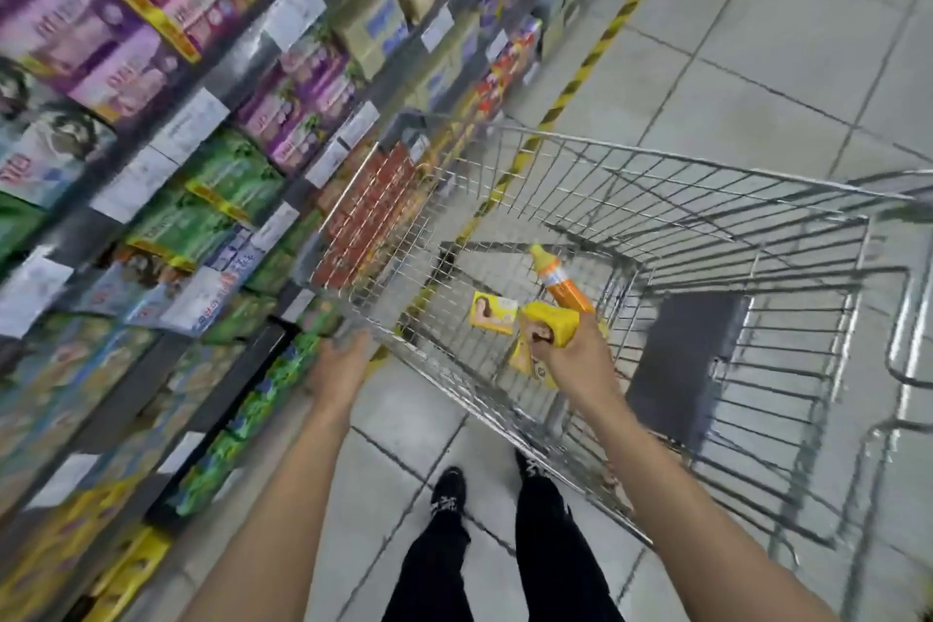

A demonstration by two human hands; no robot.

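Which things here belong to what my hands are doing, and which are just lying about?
In hand: right hand gripping a yellow box over the shopping cart; left hand at the cart's near corner, grip blurred.
Lying about: second yellow box and orange bottle inside the cart; shelf boxes; striped floor tape.

The right grip (575,359) holds a yellow box (553,326) over the wire shopping cart (656,157), fingers curled round it. On the cart's bottom lie a second yellow box (492,313), a third one (522,361) just under the held box, and an orange bottle (560,280). The left grip (343,364) meets the cart's near corner rim; blur hides its fingers. Stocked shelves (151,167) stand to the left, on a tiled floor (757,40).
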